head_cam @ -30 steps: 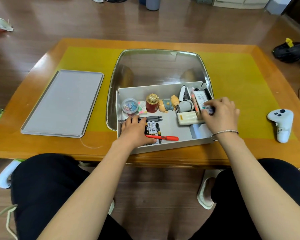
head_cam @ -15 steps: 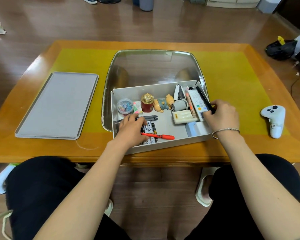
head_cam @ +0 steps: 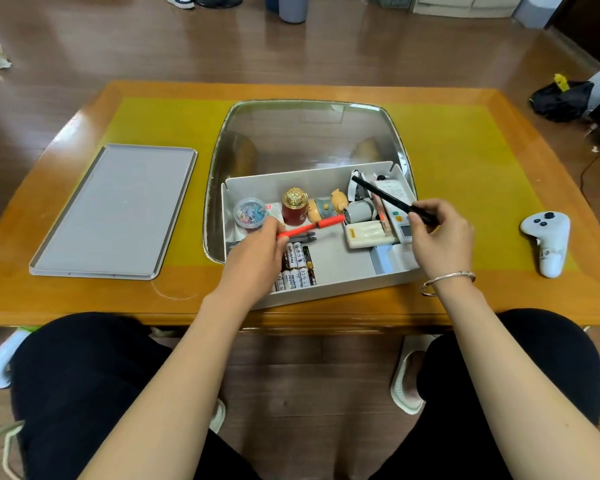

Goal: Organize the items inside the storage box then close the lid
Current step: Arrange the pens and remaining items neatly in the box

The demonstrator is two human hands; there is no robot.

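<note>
both pens lifted: left hand (head_cam: 253, 252) pinches red pen (head_cam: 312, 227), right hand (head_cam: 442, 233) black pen (head_cam: 388, 199).

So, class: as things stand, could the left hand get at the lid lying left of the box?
Probably not straight away: the left hand grips a red pen. The way to the lid looks free, with only bare table between.

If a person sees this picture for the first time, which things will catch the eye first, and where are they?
The eye goes first to the white open storage box at the table's near middle, where the left hand pinches a bright red pen and the right hand holds a slim black pen above the clutter. Next come the flat grey lid lying at the left and the white game controller at the right.
</note>
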